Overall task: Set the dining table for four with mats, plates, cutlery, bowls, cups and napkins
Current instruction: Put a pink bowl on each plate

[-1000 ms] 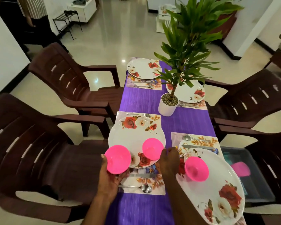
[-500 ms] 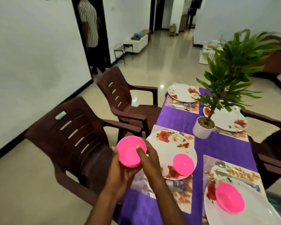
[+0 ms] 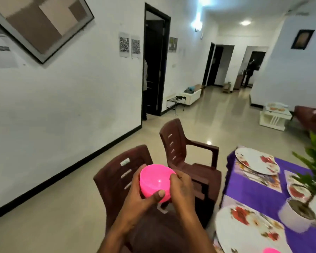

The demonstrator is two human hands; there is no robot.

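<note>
Hands meet around a bright pink plastic bowl (image 3: 156, 180) held in the air over the nearer dark brown plastic armchair (image 3: 122, 178), off the left edge of the table: the left hand (image 3: 137, 195) cups its side and underside with the thumb pressed on the lower wall, and the right hand (image 3: 181, 189) curls over its right rim — both grip it. On the purple tablecloth (image 3: 254, 190) lie floral white plates (image 3: 256, 163) on patterned mats, a white potted green plant (image 3: 297, 214) among them, and another pink bowl's rim (image 3: 271, 250) peeks in at the bottom edge.
</note>
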